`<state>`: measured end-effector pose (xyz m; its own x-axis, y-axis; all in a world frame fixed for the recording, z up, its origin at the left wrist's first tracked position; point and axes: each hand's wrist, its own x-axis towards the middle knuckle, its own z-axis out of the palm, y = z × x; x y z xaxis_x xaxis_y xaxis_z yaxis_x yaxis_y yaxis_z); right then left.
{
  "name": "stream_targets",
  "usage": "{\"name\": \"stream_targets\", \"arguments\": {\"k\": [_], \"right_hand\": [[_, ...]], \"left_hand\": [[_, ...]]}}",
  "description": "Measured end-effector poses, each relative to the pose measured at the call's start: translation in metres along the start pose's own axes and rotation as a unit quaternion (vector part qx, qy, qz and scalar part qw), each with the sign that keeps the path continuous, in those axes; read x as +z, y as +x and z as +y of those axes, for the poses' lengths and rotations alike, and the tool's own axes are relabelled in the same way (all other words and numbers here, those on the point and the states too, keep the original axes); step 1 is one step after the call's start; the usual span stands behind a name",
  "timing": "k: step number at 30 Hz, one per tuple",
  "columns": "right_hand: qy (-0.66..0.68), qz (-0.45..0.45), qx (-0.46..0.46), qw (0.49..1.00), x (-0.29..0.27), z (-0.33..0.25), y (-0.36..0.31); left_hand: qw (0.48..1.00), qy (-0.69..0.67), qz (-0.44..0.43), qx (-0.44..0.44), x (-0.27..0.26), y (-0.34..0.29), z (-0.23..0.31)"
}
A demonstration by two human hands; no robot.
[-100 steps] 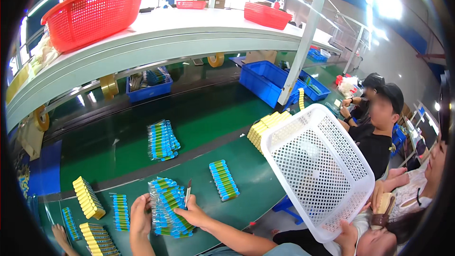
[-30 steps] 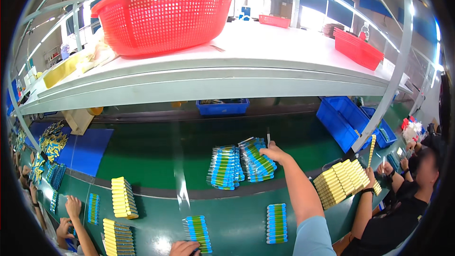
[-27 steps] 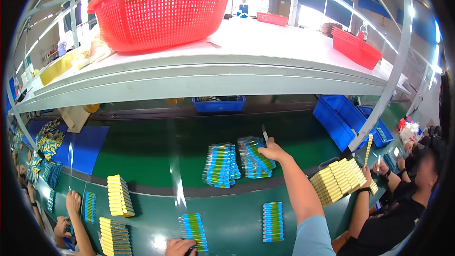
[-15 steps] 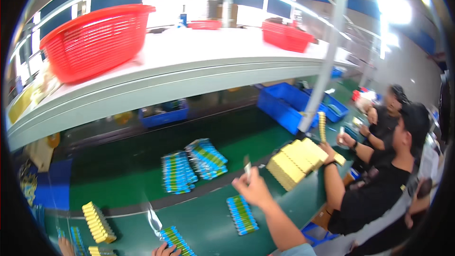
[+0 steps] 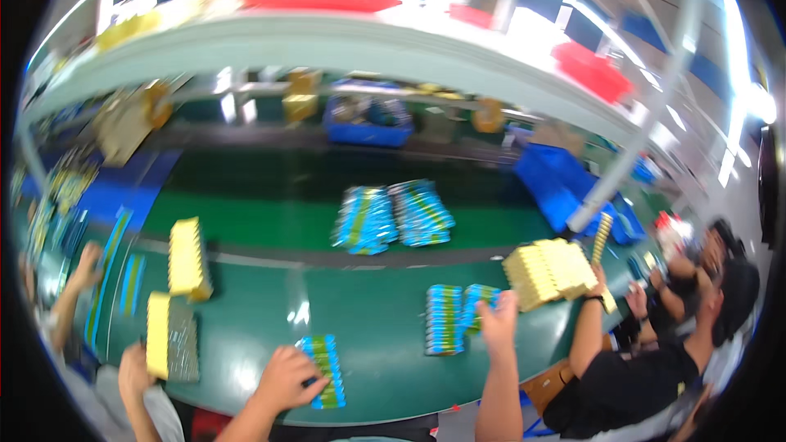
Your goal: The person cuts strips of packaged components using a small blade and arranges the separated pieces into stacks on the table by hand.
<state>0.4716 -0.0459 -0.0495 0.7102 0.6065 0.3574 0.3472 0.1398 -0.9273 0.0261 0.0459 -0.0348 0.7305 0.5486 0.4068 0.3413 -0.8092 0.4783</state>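
My left hand (image 5: 288, 378) has its fingers curled at the left edge of a flat ribbed pack (image 5: 327, 372) with blue and green stripes, lying on the green worktop. Further right, my right hand (image 5: 499, 323) closes on the edge of a similar striped pack (image 5: 473, 309); motion blur softens its fingertips. Directly left of that one lies another ribbed striped pack (image 5: 444, 321), side by side with it. Ahead, two fanned piles of striped packs, a left pile (image 5: 363, 221) and a right pile (image 5: 422, 213), rest on the darker green belt.
Yellow ribbed blocks (image 5: 548, 272) are stacked right of my right hand, near a person (image 5: 647, 352) in black. On the left, another person's hand (image 5: 135, 372) touches a yellow block (image 5: 160, 336). A shelf (image 5: 352, 45) with red baskets spans above the belt; a post (image 5: 622, 164) stands right.
The view has swung left and down. My right hand, raised earlier with a small pale item, has come down to a striped pack now beside the other one. My left hand stays at its pack.
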Motion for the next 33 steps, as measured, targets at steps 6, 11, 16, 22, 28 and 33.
{"name": "stream_targets", "arguments": {"k": [6, 11, 16, 22, 28, 33], "right_hand": [[0.286, -0.139, 0.015, 0.948, 0.123, -0.122, -0.046], [0.176, -0.218, -0.046, 0.959, 0.236, -0.075, -0.094], [0.141, -0.222, -0.042, 0.964, 0.279, -0.06, -0.103], [0.115, -0.186, -0.058, 0.974, 0.285, -0.052, -0.115], [-0.01, -0.191, -0.107, 0.976, 0.286, -0.065, -0.112], [-0.01, -0.234, -0.079, 0.969, 0.282, -0.073, -0.111]], "left_hand": [[0.999, -0.032, -0.009, -0.008, -0.003, 0.003, 0.0], [0.999, 0.029, -0.003, -0.038, -0.006, -0.008, 0.01], [0.999, 0.029, -0.012, -0.04, -0.007, -0.017, 0.015], [0.999, 0.005, -0.002, -0.052, -0.005, -0.015, 0.01], [0.997, -0.009, -0.018, -0.069, -0.008, -0.009, 0.012], [0.997, 0.031, -0.016, -0.076, -0.008, -0.002, 0.019]]}}
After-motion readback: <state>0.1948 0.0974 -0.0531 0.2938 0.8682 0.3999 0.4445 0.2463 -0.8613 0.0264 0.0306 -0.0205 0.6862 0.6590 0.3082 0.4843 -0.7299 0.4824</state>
